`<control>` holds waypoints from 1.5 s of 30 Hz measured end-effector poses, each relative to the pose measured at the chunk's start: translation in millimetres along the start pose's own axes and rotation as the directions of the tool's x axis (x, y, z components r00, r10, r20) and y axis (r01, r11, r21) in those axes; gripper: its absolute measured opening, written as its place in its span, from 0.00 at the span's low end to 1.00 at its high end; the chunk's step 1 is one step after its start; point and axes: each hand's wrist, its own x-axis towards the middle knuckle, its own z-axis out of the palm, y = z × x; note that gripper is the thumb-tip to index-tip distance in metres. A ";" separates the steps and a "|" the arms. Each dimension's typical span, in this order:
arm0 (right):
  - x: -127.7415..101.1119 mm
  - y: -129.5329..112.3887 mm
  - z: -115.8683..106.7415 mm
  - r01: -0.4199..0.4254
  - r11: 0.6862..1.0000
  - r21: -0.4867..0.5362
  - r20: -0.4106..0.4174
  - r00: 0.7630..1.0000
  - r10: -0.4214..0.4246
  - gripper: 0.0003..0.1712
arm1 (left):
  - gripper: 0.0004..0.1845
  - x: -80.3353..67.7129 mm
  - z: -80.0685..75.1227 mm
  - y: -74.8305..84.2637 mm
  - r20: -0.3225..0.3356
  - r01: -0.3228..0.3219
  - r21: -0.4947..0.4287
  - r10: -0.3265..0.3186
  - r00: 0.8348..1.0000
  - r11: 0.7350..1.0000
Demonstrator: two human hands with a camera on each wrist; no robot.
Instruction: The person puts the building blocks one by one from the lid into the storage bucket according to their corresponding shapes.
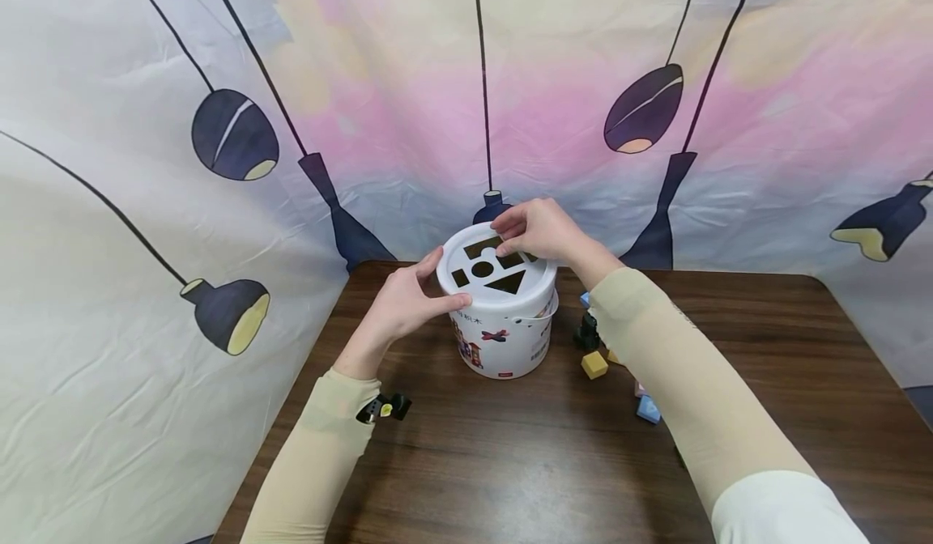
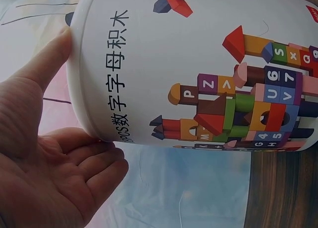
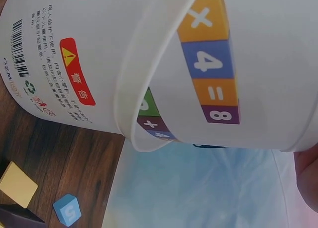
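A white toy bucket (image 1: 503,342) printed with coloured blocks stands at the middle of the dark wooden table (image 1: 510,463). Its white lid (image 1: 535,281) has shape cut-outs. My left hand (image 1: 408,301) lies against the lid's left rim, thumb on the front edge. In the left wrist view the left hand's palm (image 2: 54,183) is open and the thumb touches the bucket (image 2: 198,49). My right hand (image 1: 535,232) curls over the lid's far rim, thumb on top beside the holes. The right wrist view shows the bucket wall (image 3: 89,49) and its loose handle (image 3: 131,94).
Loose blocks lie right of the bucket: a yellow cube (image 1: 594,363), a blue one (image 1: 647,409) and a dark one (image 1: 586,329), partly hidden by my right forearm. The yellow cube (image 3: 17,184) and blue block (image 3: 67,209) also show in the right wrist view. A printed cloth backdrop (image 1: 146,204) surrounds the table.
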 end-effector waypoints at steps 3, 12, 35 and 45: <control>0.5 0.2 0.8 0.000 1.000 -0.004 -0.002 1.000 0.000 0.26 | 0.61 0.0 0.5 -1.6 -0.003 -0.001 -0.005 0.001 1.000 1.000; -1.6 3.4 -0.7 0.036 0.999 0.016 0.002 0.999 -0.036 0.26 | 0.61 0.2 1.5 -1.8 -0.011 -0.005 -0.016 0.005 1.000 1.000; -62.5 63.0 -11.4 0.159 0.852 0.499 -0.265 0.964 -0.024 0.24 | 0.60 0.8 0.8 1.3 -0.009 -0.010 -0.023 0.010 1.000 1.000; -103.2 114.6 -5.7 0.071 0.855 0.514 -0.215 0.975 0.048 0.23 | 0.61 -1.0 0.0 0.8 -0.008 -0.014 -0.024 0.014 1.000 1.000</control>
